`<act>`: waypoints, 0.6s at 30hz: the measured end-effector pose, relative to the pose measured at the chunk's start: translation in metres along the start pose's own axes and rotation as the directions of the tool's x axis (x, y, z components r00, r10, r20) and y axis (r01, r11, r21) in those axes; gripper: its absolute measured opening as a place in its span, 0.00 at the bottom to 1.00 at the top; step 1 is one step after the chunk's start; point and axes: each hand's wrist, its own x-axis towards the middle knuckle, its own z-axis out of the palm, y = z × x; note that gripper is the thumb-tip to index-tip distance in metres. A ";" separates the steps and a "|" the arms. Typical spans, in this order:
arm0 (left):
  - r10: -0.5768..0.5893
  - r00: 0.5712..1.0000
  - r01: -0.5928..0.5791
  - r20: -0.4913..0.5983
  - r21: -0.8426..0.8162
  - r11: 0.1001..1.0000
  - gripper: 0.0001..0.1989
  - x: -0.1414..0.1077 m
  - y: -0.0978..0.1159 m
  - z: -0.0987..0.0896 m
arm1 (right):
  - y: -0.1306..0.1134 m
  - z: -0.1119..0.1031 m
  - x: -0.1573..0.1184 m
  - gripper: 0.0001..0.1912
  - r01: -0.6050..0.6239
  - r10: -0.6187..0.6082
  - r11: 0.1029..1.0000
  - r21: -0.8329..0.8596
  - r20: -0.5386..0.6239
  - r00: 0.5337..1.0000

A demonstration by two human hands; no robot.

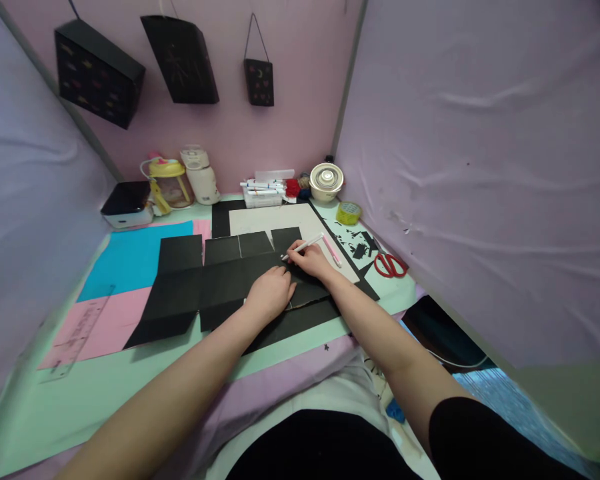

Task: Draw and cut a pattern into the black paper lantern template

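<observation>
A sheet of black card (225, 280), creased and slit into flaps along its far edge, lies across the table in front of me. My left hand (271, 291) rests on it, fingers lying on the surface and thumb out to the side. Just to the right, my right hand (307, 259) pinches a slim white pen (313, 241), its tip down on the card near my left fingertips. A pink-and-white pen (332, 251) lies beyond my right hand on a pale board (280, 217). Under the board is a larger black sheet (300, 328).
Red-handled scissors (391, 265), black scraps (360, 250) and yellow tape (349, 213) lie right. Blue paper (125, 260), pink paper (115, 317) and a clear ruler (85, 327) are left. Behind stand a pen box (263, 195), a lidded bowl (326, 181) and bottles. Black lanterns (259, 82) hang above.
</observation>
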 end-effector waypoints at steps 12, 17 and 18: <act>-0.008 1.000 0.008 0.002 0.013 1.000 0.12 0.000 0.000 0.000 | -0.003 0.000 0.000 0.06 0.003 -0.003 1.000 -0.017 0.003 1.000; -0.001 1.000 0.000 0.002 0.015 1.000 0.13 0.000 0.000 0.000 | -0.003 0.000 -0.001 0.06 0.015 -0.015 0.999 -0.033 -0.004 1.000; 0.001 1.000 -0.001 0.002 0.015 1.000 0.13 0.000 0.000 0.000 | -0.004 -0.001 -0.001 0.06 0.017 -0.017 0.999 -0.037 -0.008 1.000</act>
